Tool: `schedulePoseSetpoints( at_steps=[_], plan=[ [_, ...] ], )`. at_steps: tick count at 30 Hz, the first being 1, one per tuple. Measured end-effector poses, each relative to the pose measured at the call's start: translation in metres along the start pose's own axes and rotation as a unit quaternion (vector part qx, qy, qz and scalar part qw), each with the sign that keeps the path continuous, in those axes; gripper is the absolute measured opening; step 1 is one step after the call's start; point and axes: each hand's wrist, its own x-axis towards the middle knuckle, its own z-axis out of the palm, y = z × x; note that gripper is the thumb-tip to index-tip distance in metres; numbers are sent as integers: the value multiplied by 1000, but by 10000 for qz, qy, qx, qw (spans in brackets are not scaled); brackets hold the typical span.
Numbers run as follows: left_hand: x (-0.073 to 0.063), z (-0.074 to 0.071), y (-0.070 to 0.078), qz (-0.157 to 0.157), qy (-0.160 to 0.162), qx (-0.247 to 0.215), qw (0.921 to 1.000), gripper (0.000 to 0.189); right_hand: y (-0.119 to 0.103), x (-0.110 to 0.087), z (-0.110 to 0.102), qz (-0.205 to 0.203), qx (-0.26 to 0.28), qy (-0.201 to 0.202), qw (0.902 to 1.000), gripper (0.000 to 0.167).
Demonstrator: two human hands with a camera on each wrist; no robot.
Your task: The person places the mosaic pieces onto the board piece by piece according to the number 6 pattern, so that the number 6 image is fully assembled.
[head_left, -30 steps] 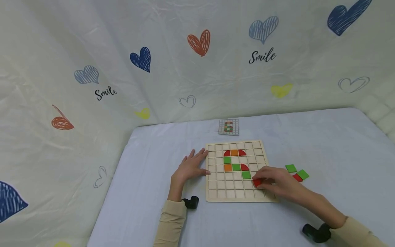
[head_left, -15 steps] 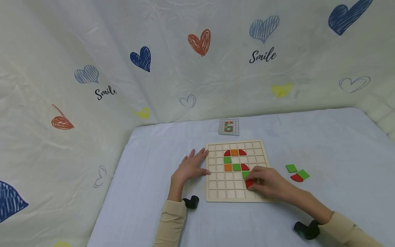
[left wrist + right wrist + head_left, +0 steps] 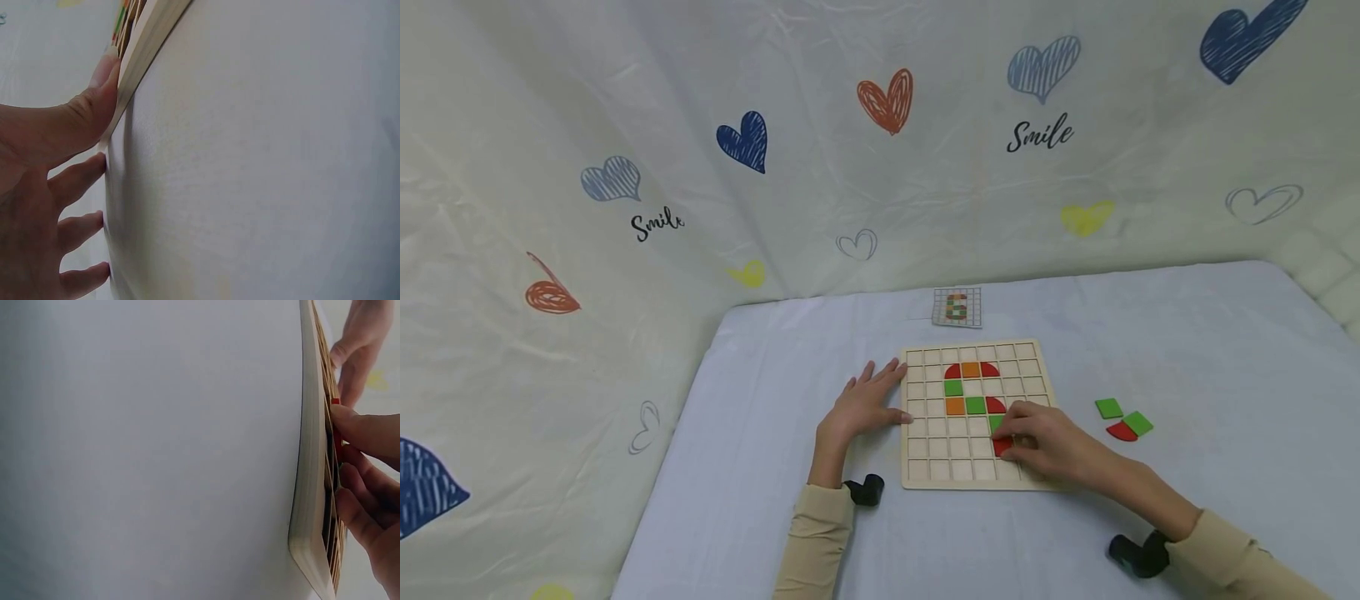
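A wooden grid board (image 3: 940, 472) lies on the table, several red, orange and green tiles set in its cells. My left hand (image 3: 861, 410) rests at the board's left edge with fingers spread; in the left wrist view the thumb lies over the rim. Over the lower right part of the board, my right hand (image 3: 1060, 438) pinches a red tile (image 3: 1001, 447) between thumb and fingers. This tile sits at the cell just below a green tile (image 3: 996, 422), which the fingertips partly cover. In the right wrist view the red tile (image 3: 338, 439) shows edge-on under the thumb.
Right of the board lie two green tiles (image 3: 1108, 408) and a red rounded tile (image 3: 1122, 432). A small card (image 3: 957, 308) with a printed coloured grid pattern lies behind the board. A white cloth (image 3: 760, 400) covers the table; a curtain with printed hearts (image 3: 885, 102) hangs behind.
My right hand has moved left across the board with the red tile, from the cell's right side to the cell below the green tile. The left hand has stayed in place.
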Motion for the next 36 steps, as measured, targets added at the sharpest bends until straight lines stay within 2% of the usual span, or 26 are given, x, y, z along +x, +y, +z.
schedulePoseSetpoints(
  at_steps=[13, 19, 26, 36],
  plan=[
    [0, 1, -1, 11, 8, 47, 10000, 87, -3, 2, -3, -103, -156, -64, 9998, 22],
    [-1, 0, 0, -14, 13, 26, 10000, 87, -3, 2, -7, -301, -379, -125, 9987, 22],
    [1, 0, 0, -9, 23, 20, 10000, 88, -4, 2, -12, -274, -566, -278, 9976, 26],
    [0, 0, 1, -26, -5, 50, 10000, 87, -1, -3, -9, -438, -744, 94, 9962, 24]
  ],
)
